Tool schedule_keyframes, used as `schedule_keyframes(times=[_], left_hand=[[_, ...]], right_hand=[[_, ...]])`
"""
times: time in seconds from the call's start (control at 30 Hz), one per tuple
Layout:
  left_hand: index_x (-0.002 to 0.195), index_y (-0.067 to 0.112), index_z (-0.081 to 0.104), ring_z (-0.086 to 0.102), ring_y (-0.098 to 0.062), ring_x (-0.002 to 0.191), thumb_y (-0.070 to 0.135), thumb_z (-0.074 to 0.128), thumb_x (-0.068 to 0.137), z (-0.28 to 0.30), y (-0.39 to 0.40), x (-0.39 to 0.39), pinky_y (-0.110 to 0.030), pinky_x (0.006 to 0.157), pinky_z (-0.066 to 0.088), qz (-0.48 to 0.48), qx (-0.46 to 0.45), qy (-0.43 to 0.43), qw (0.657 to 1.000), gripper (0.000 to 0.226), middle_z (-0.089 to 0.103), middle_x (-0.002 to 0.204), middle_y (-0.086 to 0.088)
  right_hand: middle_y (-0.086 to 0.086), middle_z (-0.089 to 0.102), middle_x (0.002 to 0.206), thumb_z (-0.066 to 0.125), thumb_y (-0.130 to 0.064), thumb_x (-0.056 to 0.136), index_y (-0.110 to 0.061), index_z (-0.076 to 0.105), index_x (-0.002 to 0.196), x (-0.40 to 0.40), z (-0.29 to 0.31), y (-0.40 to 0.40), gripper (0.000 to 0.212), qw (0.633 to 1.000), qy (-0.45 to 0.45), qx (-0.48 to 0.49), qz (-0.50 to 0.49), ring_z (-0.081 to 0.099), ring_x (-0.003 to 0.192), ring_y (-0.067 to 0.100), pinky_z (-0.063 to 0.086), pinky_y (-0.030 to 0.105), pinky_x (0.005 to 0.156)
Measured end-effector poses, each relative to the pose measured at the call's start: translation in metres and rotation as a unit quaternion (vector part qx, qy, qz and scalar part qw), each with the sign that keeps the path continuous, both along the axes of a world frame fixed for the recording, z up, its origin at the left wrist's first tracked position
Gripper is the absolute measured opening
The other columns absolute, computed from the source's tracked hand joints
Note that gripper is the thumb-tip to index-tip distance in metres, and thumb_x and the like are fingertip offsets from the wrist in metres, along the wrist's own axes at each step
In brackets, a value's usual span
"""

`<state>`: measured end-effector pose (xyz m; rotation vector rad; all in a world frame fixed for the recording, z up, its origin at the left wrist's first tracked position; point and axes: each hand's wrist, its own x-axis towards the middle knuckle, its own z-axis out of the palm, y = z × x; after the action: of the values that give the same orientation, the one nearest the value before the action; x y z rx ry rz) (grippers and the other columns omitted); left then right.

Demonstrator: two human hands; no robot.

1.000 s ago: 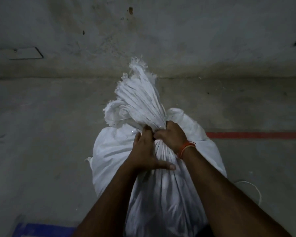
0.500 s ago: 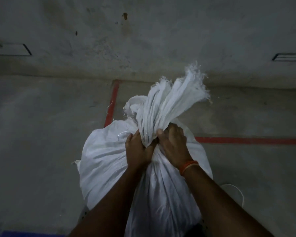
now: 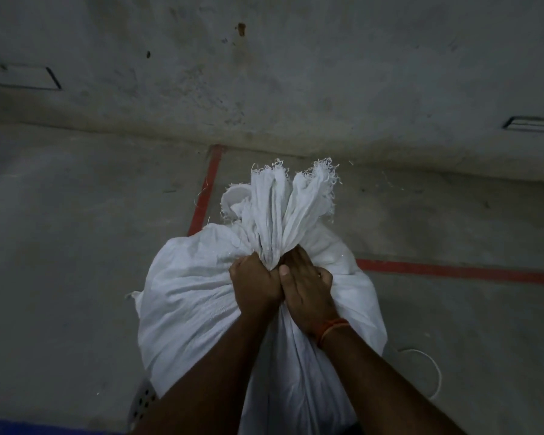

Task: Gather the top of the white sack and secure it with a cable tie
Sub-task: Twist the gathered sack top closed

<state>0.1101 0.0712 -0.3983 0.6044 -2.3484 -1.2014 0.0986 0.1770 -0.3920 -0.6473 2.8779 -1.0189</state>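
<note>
The white sack (image 3: 220,309) stands full on the concrete floor (image 3: 60,277), its frayed top (image 3: 283,208) bunched into a neck; the left hand (image 3: 256,285) and right hand (image 3: 308,290) are both clenched round that neck, touching each other. Gathering looks done; no tie is on yet, so next one hand must keep the neck pinched while the other fetches a cable tie, perhaps the thin white loop (image 3: 431,368) lying on the floor beside the sack.

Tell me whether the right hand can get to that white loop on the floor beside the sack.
Probably not yet. The right hand is clenched on the gathered neck of the white sack alongside the left hand. The white loop lies in the open low on the right, so letting go would likely clear the way.
</note>
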Motion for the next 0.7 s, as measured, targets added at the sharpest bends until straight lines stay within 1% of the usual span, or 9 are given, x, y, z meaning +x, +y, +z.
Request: schedule_keyframes(times=[0.07,0.17,0.33,0.4,0.5,0.57,0.6,0.63,0.7], left_hand=[[0.096,0.008,0.074,0.07,-0.029,0.089,0.052,0.041,0.078,0.002,0.002,0.001,-0.048,0.092,0.051,0.011,-0.009,-0.018,1.0,0.058,0.076,0.09,-0.006],[0.097,0.008,0.073,0.069,-0.03,0.092,0.054,0.041,0.078,0.001,0.001,-0.001,-0.047,0.094,0.05,0.011,-0.015,-0.03,0.999,0.059,0.075,0.092,-0.007],[0.09,0.01,0.067,0.065,-0.028,0.088,0.052,0.042,0.077,-0.003,-0.001,-0.002,-0.048,0.09,0.051,0.019,0.007,-0.045,0.999,0.051,0.069,0.087,-0.007],[0.097,0.008,0.064,0.062,-0.029,0.096,0.052,0.043,0.075,0.002,0.002,0.001,-0.046,0.093,0.05,0.028,0.016,-0.039,0.999,0.053,0.066,0.098,-0.01],[0.108,0.014,0.061,0.054,-0.026,0.111,0.056,0.047,0.071,0.011,0.003,0.005,-0.043,0.099,0.047,0.025,0.036,-0.045,0.998,0.058,0.061,0.114,-0.009],[0.111,0.017,0.059,0.05,-0.022,0.117,0.059,0.054,0.069,0.017,0.002,0.006,-0.036,0.101,0.044,0.011,0.054,-0.062,0.997,0.06,0.06,0.117,-0.006],[0.111,0.016,0.059,0.051,-0.022,0.116,0.061,0.058,0.069,0.02,0.001,0.007,-0.035,0.102,0.042,0.005,0.046,-0.061,0.997,0.062,0.061,0.114,-0.005],[0.114,0.015,0.058,0.053,-0.023,0.115,0.065,0.061,0.068,0.025,0.001,0.008,-0.036,0.106,0.04,0.002,0.029,-0.06,0.998,0.068,0.061,0.113,-0.004],[0.129,0.013,0.05,0.05,-0.025,0.124,0.071,0.067,0.063,0.041,0.001,0.015,-0.035,0.112,0.033,0.001,0.003,-0.053,0.999,0.089,0.057,0.126,-0.005]], right_hand=[[-0.008,0.04,0.156,0.011,-0.047,0.094,-0.025,0.045,0.144,-0.002,-0.002,0.0,0.064,1.0,-0.003,-0.005,-0.003,0.019,0.147,0.001,0.021,0.035,0.109],[-0.007,0.037,0.157,0.01,-0.048,0.094,-0.026,0.042,0.146,-0.004,-0.005,0.001,0.065,1.0,-0.001,0.002,-0.003,0.019,0.148,0.003,0.022,0.038,0.112],[-0.009,0.049,0.147,0.015,-0.045,0.096,-0.026,0.052,0.135,-0.004,-0.003,0.002,0.057,1.0,0.007,-0.006,-0.002,0.026,0.146,0.004,0.023,0.035,0.109],[-0.012,0.05,0.145,0.016,-0.045,0.097,-0.029,0.052,0.133,-0.004,-0.001,0.003,0.054,1.0,0.008,0.007,0.002,0.025,0.146,0.003,0.023,0.035,0.11],[-0.012,0.053,0.141,0.014,-0.047,0.096,-0.029,0.054,0.129,-0.004,0.006,0.005,0.055,1.0,-0.006,0.01,0.006,0.03,0.144,0.005,0.025,0.036,0.112],[-0.011,0.06,0.131,0.016,-0.048,0.098,-0.03,0.058,0.12,-0.005,0.013,0.007,0.051,1.0,0.005,0.003,0.006,0.043,0.137,0.008,0.034,0.042,0.109],[-0.01,0.064,0.122,0.018,-0.048,0.099,-0.029,0.06,0.112,-0.005,0.018,0.01,0.048,1.0,0.012,-0.007,-0.004,0.051,0.128,0.009,0.04,0.043,0.105],[-0.009,0.067,0.112,0.019,-0.049,0.1,-0.028,0.062,0.104,-0.006,0.023,0.014,0.048,1.0,0.014,-0.017,-0.021,0.058,0.117,0.009,0.045,0.043,0.1],[-0.008,0.069,0.095,0.021,-0.051,0.099,-0.026,0.063,0.089,-0.006,0.036,0.025,0.05,0.997,0.005,-0.033,-0.063,0.063,0.096,0.01,0.05,0.043,0.09]])
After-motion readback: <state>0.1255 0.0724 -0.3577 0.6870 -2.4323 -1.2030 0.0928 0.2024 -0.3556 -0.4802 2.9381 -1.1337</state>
